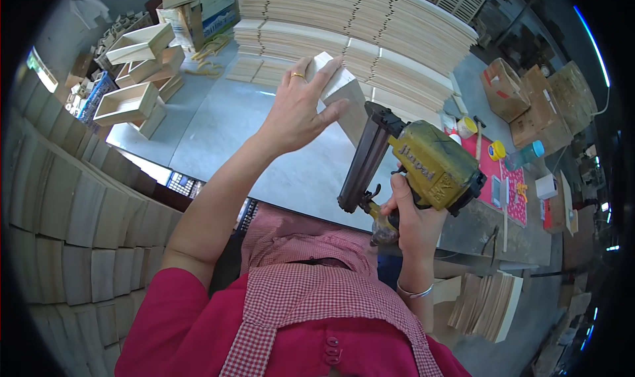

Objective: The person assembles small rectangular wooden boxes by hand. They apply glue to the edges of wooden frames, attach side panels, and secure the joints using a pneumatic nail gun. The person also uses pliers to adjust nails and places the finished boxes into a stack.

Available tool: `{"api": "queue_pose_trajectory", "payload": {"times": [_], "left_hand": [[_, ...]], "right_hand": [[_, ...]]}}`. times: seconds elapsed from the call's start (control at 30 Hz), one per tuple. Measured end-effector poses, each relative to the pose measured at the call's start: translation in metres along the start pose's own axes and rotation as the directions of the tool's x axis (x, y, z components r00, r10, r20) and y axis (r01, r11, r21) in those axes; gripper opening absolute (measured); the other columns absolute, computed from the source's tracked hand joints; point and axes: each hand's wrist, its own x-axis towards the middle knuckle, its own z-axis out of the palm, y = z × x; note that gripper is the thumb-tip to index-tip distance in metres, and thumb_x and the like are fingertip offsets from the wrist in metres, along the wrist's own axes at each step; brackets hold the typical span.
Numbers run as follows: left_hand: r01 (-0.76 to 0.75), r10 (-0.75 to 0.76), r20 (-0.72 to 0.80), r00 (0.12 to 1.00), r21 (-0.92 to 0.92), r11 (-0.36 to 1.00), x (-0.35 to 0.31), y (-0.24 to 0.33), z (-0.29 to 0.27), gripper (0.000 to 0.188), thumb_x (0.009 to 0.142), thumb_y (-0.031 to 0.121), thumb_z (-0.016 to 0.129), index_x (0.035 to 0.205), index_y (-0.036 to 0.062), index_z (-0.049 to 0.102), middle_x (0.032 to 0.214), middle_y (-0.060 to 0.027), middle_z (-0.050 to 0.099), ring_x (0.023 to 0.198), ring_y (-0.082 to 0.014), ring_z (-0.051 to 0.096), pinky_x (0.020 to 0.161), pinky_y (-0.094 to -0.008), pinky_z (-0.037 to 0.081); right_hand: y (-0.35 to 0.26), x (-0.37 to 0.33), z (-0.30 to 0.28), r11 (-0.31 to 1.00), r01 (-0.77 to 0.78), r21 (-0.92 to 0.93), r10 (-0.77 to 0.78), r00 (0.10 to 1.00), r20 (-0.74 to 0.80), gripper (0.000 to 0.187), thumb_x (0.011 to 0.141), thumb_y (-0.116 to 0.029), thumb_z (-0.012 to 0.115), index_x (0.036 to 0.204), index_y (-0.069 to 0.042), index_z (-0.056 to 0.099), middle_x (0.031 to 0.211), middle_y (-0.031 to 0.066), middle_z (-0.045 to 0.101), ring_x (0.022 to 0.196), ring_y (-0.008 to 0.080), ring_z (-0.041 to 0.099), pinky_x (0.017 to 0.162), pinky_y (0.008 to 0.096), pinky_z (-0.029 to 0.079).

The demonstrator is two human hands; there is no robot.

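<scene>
My left hand (301, 106), with a ring on one finger, grips a pale wooden box-shaped piece (350, 112). Its fingers lie over the top and its thumb presses the near side. The piece stands on the light worktable (231, 132), and part of it is hidden behind the tool. In my right hand (418, 226) is a worn yellow-green nail gun (436, 165), fingers wrapped round its handle. The gun's dark nose is close to the right side of the piece; whether they touch I cannot tell.
Tall stacks of thin wooden boards (304, 13) line the table's back. Open wooden boxes (126, 104) are piled at the left. A hammer (479, 135), jars and a blue-lidded bottle (529, 153) stand on the right. More wood blocks (73, 205) are stacked at lower left.
</scene>
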Motion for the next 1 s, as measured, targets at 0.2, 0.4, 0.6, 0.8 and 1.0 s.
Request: {"api": "queue_pose_trajectory", "payload": {"times": [0.2,0.4,0.6,0.8,1.0], "left_hand": [[0.184,-0.187,0.004,0.982,-0.197,0.963,-0.057,-0.028,-0.015,0.076,0.086,0.026,0.075,0.153,0.0146,0.041,0.145,-0.0267,0.041,0.138,-0.0436,0.037,0.114,-0.0493,0.035],[0.216,-0.229,-0.022,0.973,-0.252,0.943,-0.175,-0.054,0.027,0.074,0.071,0.021,0.087,0.135,0.0106,0.05,0.144,-0.0235,0.043,0.135,-0.041,0.043,0.112,-0.049,0.039],[0.295,-0.305,0.094,0.948,0.104,0.95,-0.215,-0.048,0.056,0.09,0.065,0.035,0.093,0.14,0.0138,0.047,0.146,-0.0242,0.039,0.128,-0.0432,0.046,0.105,-0.0511,0.045],[0.204,-0.262,0.359,0.896,0.193,0.96,-0.198,-0.057,0.039,0.098,0.063,0.045,0.093,0.145,0.0153,0.047,0.145,-0.0265,0.038,0.12,-0.0443,0.051,0.102,-0.0522,0.046],[0.258,-0.309,0.341,0.888,0.186,0.948,-0.19,-0.05,0.042,0.098,0.067,0.044,0.09,0.145,0.009,0.044,0.144,-0.0284,0.035,0.114,-0.0441,0.055,0.099,-0.0499,0.049]], "right_hand": [[0.008,-0.002,0.005,0.993,-0.039,0.11,0.041,0.999,-0.02,0.025,0.091,-0.015,0.079,0.101,0.004,0.067,0.066,0.0023,0.062,0.052,0.0085,0.056,0.051,0.0235,0.044],[0.031,-0.022,-0.011,0.991,-0.133,-0.013,0.133,0.991,0.028,0.031,0.092,-0.012,0.076,0.115,0.005,0.065,0.085,0.0054,0.065,0.055,0.0071,0.051,0.054,0.0247,0.046],[0.047,-0.039,-0.028,0.949,-0.288,-0.127,0.288,0.957,-0.018,0.033,0.092,-0.014,0.076,0.116,0.005,0.065,0.088,0.0055,0.065,0.056,0.0071,0.051,0.057,0.026,0.048],[0.066,-0.049,-0.049,0.939,-0.311,-0.144,0.305,0.95,-0.064,0.032,0.093,-0.016,0.076,0.115,0.004,0.066,0.086,0.0048,0.065,0.057,0.0069,0.052,0.058,0.0256,0.048],[0.067,-0.045,-0.045,0.939,-0.31,-0.15,0.294,0.948,-0.121,0.029,0.094,-0.018,0.075,0.11,0.004,0.068,0.075,0.0031,0.063,0.056,0.0069,0.052,0.059,0.0257,0.047]]}}
